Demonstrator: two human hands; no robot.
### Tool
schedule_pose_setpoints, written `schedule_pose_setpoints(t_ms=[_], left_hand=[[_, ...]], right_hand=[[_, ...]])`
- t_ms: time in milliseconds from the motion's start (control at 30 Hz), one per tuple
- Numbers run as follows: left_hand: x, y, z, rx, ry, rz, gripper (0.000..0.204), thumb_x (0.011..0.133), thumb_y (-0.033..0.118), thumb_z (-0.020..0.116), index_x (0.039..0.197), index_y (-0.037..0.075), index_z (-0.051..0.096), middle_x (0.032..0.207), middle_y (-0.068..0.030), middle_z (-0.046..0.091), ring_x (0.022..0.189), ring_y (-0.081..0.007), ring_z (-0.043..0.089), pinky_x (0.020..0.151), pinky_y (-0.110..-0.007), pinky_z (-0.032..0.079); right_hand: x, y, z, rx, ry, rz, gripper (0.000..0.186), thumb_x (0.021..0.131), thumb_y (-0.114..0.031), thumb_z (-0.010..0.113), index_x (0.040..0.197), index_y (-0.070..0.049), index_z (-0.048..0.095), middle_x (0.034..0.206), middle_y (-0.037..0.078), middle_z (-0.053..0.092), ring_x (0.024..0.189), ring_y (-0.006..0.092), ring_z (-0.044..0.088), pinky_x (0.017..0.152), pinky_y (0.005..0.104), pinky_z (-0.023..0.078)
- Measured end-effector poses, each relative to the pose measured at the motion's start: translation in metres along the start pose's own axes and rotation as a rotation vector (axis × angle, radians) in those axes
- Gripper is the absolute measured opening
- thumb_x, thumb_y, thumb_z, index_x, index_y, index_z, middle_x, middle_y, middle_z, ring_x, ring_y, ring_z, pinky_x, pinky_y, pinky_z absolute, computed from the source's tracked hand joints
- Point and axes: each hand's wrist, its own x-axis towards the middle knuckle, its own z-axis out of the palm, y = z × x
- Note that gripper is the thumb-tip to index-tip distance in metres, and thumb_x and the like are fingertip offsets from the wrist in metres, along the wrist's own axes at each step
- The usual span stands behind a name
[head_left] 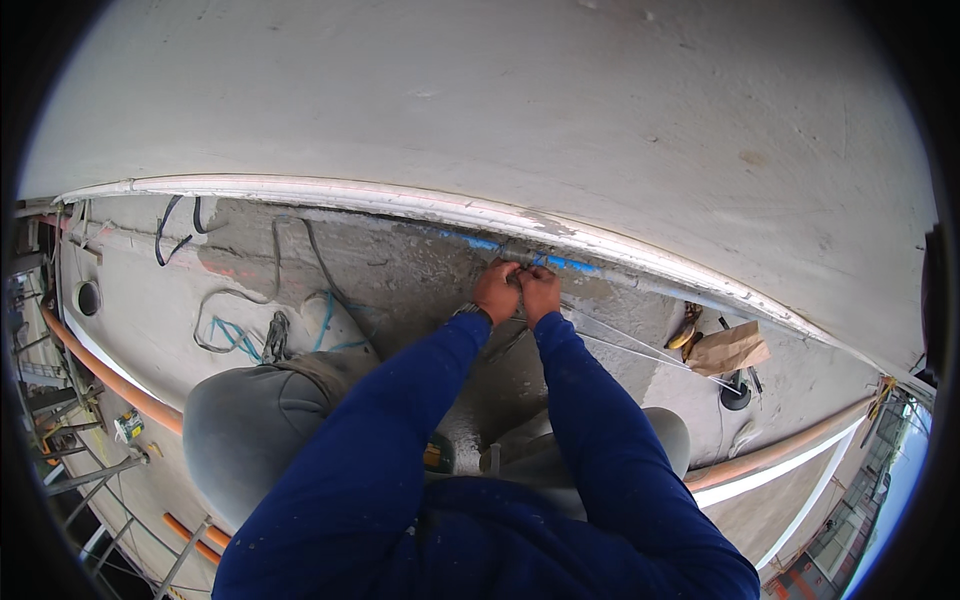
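Right at the foot of the wall, a thin pale wire (640, 350) runs from the two hands out to the right across the grey concrete floor (420, 270). Both hands sit close together, touching each other, where the floor meets the white wall edge (300, 190). The left hand (496, 292) is curled tight, fingers pressed together around the wire end. The right hand (541, 292) is curled the same way, pinching something small beside it; what it pinches is too tiny to tell. A blue strip (560, 263) lies just behind the hands, along the wall edge.

Both arms wear dark blue sleeves (600, 440). Grey knees (250, 420) are bent below them.

To the right, near the wire's far end, lie a brown paper bag (728, 350) and a round black thing (736, 397). To the left, grey and blue cords (240, 335) lie in loose loops on the floor. An orange pipe (110, 375) runs along the floor's outer edge.
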Motion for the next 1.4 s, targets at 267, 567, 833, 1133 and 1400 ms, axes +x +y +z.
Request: schedule_pose_setpoints(t_ms=[267,567,833,1133,1400], left_hand=[[-0.003,-0.004,0.006,-0.256,0.03,-0.135,0.036,0.087,0.001,0.053,0.119,-0.001,0.07,0.119,-0.0143,0.072,0.111,-0.0313,0.068,0.098,-0.038,0.053],[0.01,-0.007,0.009,-0.929,-0.051,-0.665,0.017,0.1,0.009,0.054,0.107,0.012,0.07,0.103,-0.0008,0.071,0.094,-0.0137,0.065,0.075,-0.031,0.048],[0.021,-0.024,0.013,-1.113,-0.264,-0.688,0.01,0.103,0.018,0.056,0.099,0.014,0.064,0.086,-0.001,0.062,0.079,-0.0158,0.058,0.072,-0.037,0.045],[0.023,-0.016,0.011,-1.125,-0.116,-0.685,0.005,0.099,0.01,0.059,0.097,0.008,0.064,0.086,-0.0045,0.064,0.08,-0.0172,0.06,0.071,-0.037,0.046],[0.027,0.0,0.019,-1.123,-0.185,-0.713,0.006,0.097,0.011,0.06,0.095,0.007,0.064,0.088,-0.0054,0.064,0.08,-0.0178,0.059,0.07,-0.038,0.045]], right_hand=[[-0.007,-0.013,0.004,-0.152,0.107,-0.096,0.032,0.085,-0.025,0.065,0.092,0.005,0.075,0.084,0.027,0.073,0.079,0.0382,0.072,0.077,0.0448,0.053],[-0.013,-0.021,0.007,0.264,-0.001,0.066,0.024,0.092,-0.015,0.057,0.089,0.003,0.072,0.083,0.012,0.071,0.069,0.0249,0.065,0.063,0.0375,0.049],[-0.015,-0.026,0.002,0.409,-0.083,0.202,0.019,0.093,-0.017,0.056,0.08,-0.007,0.066,0.07,0.006,0.061,0.053,0.0174,0.053,0.044,0.0347,0.036],[-0.02,-0.048,-0.008,0.399,-0.162,0.522,0.019,0.093,-0.021,0.059,0.078,-0.011,0.063,0.06,0.001,0.052,0.046,0.0137,0.043,0.04,0.0311,0.023],[0.015,0.03,-0.006,0.096,-0.074,0.019,0.021,0.094,-0.022,0.056,0.087,-0.006,0.066,0.07,0.007,0.062,0.054,0.0173,0.054,0.043,0.0331,0.031]])
